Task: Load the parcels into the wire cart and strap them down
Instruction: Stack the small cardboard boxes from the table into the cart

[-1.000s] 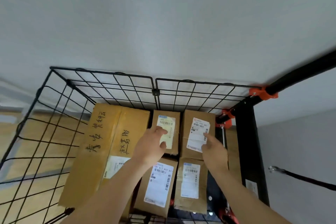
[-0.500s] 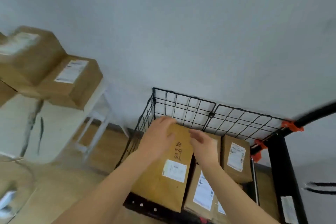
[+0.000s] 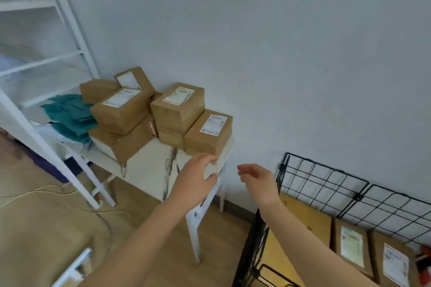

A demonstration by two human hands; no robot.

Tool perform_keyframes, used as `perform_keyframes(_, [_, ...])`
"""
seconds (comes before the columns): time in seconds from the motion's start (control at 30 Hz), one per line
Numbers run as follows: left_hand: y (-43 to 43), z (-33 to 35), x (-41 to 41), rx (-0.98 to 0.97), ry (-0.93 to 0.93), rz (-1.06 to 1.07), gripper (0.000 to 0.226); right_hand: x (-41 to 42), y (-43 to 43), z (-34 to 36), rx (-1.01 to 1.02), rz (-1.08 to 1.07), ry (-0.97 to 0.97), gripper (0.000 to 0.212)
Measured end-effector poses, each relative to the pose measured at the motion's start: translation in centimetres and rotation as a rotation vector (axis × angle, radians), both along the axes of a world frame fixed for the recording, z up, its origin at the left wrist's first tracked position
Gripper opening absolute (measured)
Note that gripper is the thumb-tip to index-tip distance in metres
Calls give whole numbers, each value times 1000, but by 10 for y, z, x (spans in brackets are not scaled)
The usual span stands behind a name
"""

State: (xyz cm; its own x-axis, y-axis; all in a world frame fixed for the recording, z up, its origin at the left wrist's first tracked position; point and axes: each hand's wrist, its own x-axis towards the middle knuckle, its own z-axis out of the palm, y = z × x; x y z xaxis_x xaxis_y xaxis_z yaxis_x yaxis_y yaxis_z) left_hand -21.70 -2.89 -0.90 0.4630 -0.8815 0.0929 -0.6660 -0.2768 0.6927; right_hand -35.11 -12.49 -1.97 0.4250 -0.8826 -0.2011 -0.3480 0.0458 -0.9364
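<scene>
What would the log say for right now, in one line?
phase: reaching for parcel | left hand: open, at table corner | right hand: open, empty | cart: part loaded

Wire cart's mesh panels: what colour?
Black. The wire cart mesh shows best in the head view, lower right, against the pale wall.
</scene>
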Motion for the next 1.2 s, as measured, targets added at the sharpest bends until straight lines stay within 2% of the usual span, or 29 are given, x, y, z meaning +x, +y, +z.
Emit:
perform_keyframes(0.2, [37,13,62,-38,-1,91,40,67,21,22,-22,101,-5,29])
perform_keyframes(0.43, [31,19,123,-37,39,159,38,131,0,19,10,117,-9,25])
perform_keyframes(0.9, [-88,48,290,-43,63,149,39,273,-124,20,37,-6,-44,25])
perform_keyframes(1.1, [-116,34,336,4,174,97,46,302,-135,14,37,-96,52,27])
perform_keyframes(1.2, [-129,28,359,53,231,55,52,315,-136,11,100,-159,80,29])
